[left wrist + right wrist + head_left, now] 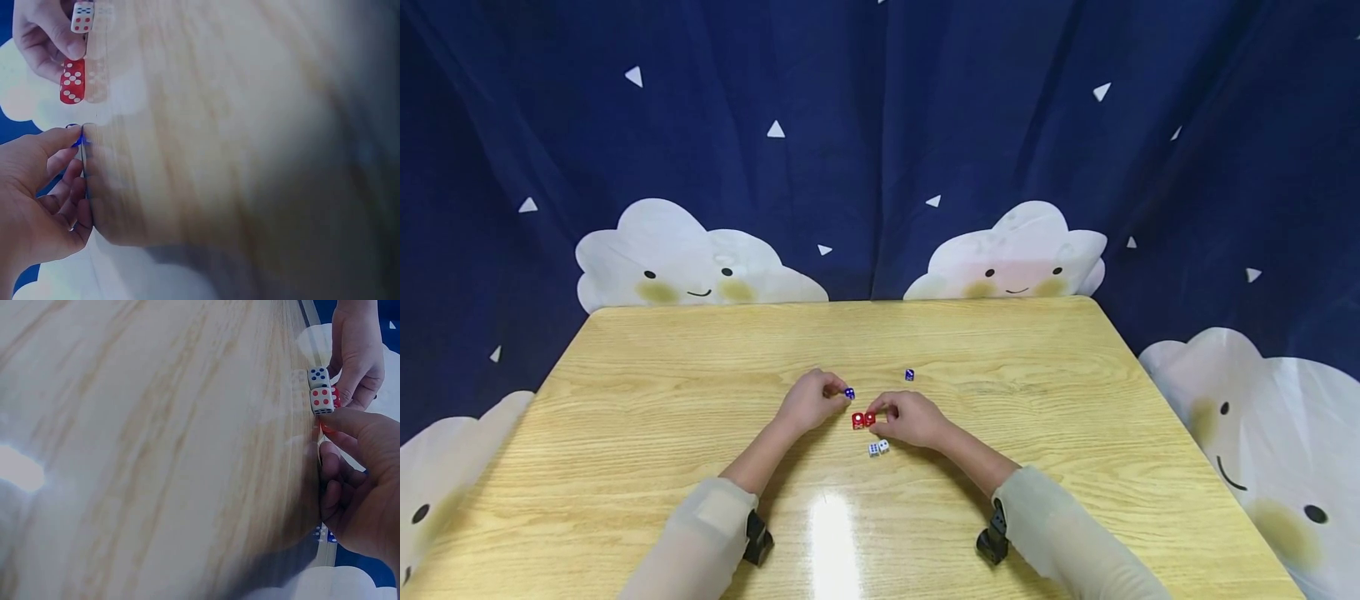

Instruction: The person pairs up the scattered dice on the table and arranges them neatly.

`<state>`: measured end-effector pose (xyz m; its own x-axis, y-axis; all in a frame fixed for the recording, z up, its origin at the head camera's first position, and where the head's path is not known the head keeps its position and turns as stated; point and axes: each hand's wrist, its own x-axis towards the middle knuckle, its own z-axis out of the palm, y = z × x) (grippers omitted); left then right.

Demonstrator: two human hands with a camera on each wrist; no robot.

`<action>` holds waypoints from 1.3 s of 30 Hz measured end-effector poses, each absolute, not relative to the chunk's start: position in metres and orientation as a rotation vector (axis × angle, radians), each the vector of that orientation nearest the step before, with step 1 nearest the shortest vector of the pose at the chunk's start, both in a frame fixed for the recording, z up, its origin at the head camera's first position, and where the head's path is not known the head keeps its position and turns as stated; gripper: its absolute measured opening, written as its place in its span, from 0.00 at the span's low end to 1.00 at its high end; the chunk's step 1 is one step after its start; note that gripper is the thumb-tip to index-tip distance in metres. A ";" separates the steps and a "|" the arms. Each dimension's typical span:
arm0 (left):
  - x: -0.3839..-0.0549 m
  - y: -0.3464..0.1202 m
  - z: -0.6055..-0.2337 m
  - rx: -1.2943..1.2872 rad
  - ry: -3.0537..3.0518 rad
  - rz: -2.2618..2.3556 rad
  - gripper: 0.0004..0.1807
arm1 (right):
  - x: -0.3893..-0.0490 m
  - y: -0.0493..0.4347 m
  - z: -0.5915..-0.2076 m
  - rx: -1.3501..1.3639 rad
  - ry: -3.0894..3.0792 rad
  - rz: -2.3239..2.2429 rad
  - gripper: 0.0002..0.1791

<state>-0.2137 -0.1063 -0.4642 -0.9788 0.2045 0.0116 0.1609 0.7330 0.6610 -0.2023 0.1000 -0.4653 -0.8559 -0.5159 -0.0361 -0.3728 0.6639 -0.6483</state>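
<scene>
My left hand [809, 402] pinches a small blue die [849, 393] between thumb and fingertips at the table surface. In the left wrist view that blue die [77, 142] is mostly covered by the fingers. Two red dice [858, 421] sit side by side, and my right hand [913, 419] has its thumb and forefinger on the right-hand red die [870, 419]. Nearer to me, a pair of white dice [874, 450] stands together; the right wrist view shows a white die [322, 400] close to my right forefinger. A second blue die [909, 375] lies apart, beyond the right hand.
A light wooden table [647, 400] lies under both hands. Behind it hangs a dark blue curtain [865, 150] with white clouds and triangles. Black wrist cameras [758, 540] sit on both forearms, and a bright reflection shows on the table near me.
</scene>
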 end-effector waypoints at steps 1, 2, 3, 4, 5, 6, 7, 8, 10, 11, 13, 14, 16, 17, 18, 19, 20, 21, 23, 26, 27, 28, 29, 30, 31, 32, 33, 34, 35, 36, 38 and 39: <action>-0.214 -0.106 -0.465 0.302 2.866 1.083 0.09 | -0.202 0.100 -0.465 -0.720 2.661 -0.967 0.12; -0.214 -0.106 -0.465 0.299 2.865 1.085 0.09 | -0.202 0.100 -0.465 -0.717 2.662 -0.964 0.12; -0.214 -0.106 -0.465 0.298 2.864 1.084 0.09 | -0.202 0.100 -0.465 -0.717 2.662 -0.960 0.12; -0.214 -0.106 -0.466 0.298 2.864 1.083 0.09 | -0.202 0.100 -0.465 -0.722 2.661 -0.959 0.12; -0.214 -0.106 -0.466 0.299 2.864 1.082 0.09 | -0.202 0.100 -0.465 -0.721 2.660 -0.957 0.12; -0.214 -0.106 -0.466 0.302 2.866 1.081 0.09 | -0.203 0.100 -0.465 -0.719 2.659 -0.955 0.12; -0.214 -0.106 -0.466 0.303 2.868 1.080 0.09 | -0.203 0.100 -0.466 -0.718 2.658 -0.954 0.12; -0.214 -0.105 -0.466 0.307 2.867 1.083 0.09 | -0.203 0.100 -0.466 -0.719 2.658 -0.956 0.12; -0.213 -0.105 -0.465 0.309 2.866 1.092 0.10 | -0.203 0.100 -0.465 -0.719 2.655 -0.961 0.12; -0.213 -0.105 -0.465 0.306 2.866 1.098 0.10 | -0.204 0.100 -0.465 -0.713 2.654 -0.962 0.12; -0.213 -0.104 -0.464 0.295 2.862 1.107 0.10 | -0.204 0.100 -0.465 -0.715 2.651 -0.968 0.12; -0.213 -0.104 -0.464 0.291 2.859 1.111 0.10 | -0.204 0.100 -0.465 -0.716 2.650 -0.972 0.12; -0.213 -0.104 -0.465 0.281 2.857 1.117 0.10 | -0.204 0.100 -0.465 -0.712 2.650 -0.971 0.12; -0.214 -0.104 -0.465 0.277 2.856 1.119 0.10 | -0.204 0.101 -0.465 -0.713 2.651 -0.971 0.12; -0.213 -0.104 -0.465 0.274 2.854 1.122 0.10 | -0.204 0.101 -0.465 -0.715 2.652 -0.971 0.12; -0.213 -0.104 -0.465 0.271 2.851 1.126 0.10 | -0.204 0.100 -0.465 -0.714 2.655 -0.966 0.12; -0.213 -0.104 -0.465 0.267 2.848 1.128 0.10 | -0.204 0.100 -0.465 -0.712 2.659 -0.961 0.12; -0.213 -0.104 -0.465 0.263 2.845 1.130 0.10 | -0.204 0.100 -0.465 -0.710 2.661 -0.956 0.12; -0.213 -0.104 -0.465 0.256 2.838 1.135 0.11 | -0.203 0.100 -0.465 -0.705 2.664 -0.948 0.12; -0.213 -0.104 -0.465 0.251 2.833 1.143 0.11 | -0.203 0.100 -0.466 -0.701 2.660 -0.943 0.13; -0.213 -0.104 -0.465 0.250 2.831 1.148 0.11 | -0.204 0.100 -0.466 -0.703 2.655 -0.945 0.13; -0.213 -0.104 -0.465 0.249 2.829 1.151 0.11 | -0.204 0.101 -0.466 -0.701 2.649 -0.951 0.13; -0.213 -0.104 -0.465 0.250 2.831 1.151 0.11 | -0.204 0.101 -0.466 -0.700 2.640 -0.956 0.13; -0.212 -0.104 -0.465 0.253 2.831 1.153 0.10 | -0.204 0.102 -0.465 -0.695 2.632 -0.960 0.14; -0.212 -0.104 -0.465 0.251 2.831 1.153 0.10 | -0.205 0.103 -0.465 -0.694 2.626 -0.965 0.14; -0.212 -0.103 -0.465 0.250 2.830 1.153 0.10 | -0.205 0.104 -0.464 -0.695 2.623 -0.971 0.14; -0.212 -0.103 -0.465 0.249 2.831 1.151 0.10 | -0.205 0.105 -0.463 -0.694 2.619 -0.978 0.15; -0.212 -0.103 -0.465 0.245 2.831 1.149 0.10 | -0.205 0.106 -0.463 -0.695 2.618 -0.984 0.15; -0.212 -0.103 -0.465 0.241 2.831 1.147 0.10 | -0.205 0.107 -0.462 -0.699 2.620 -0.990 0.15; -0.212 -0.103 -0.464 0.237 2.830 1.147 0.10 | -0.205 0.108 -0.461 -0.702 2.624 -0.995 0.15; -0.212 -0.104 -0.464 0.235 2.830 1.143 0.10 | -0.205 0.110 -0.460 -0.700 2.629 -1.012 0.15; -0.212 -0.104 -0.464 0.234 2.829 1.143 0.10 | -0.205 0.111 -0.460 -0.692 2.630 -1.019 0.15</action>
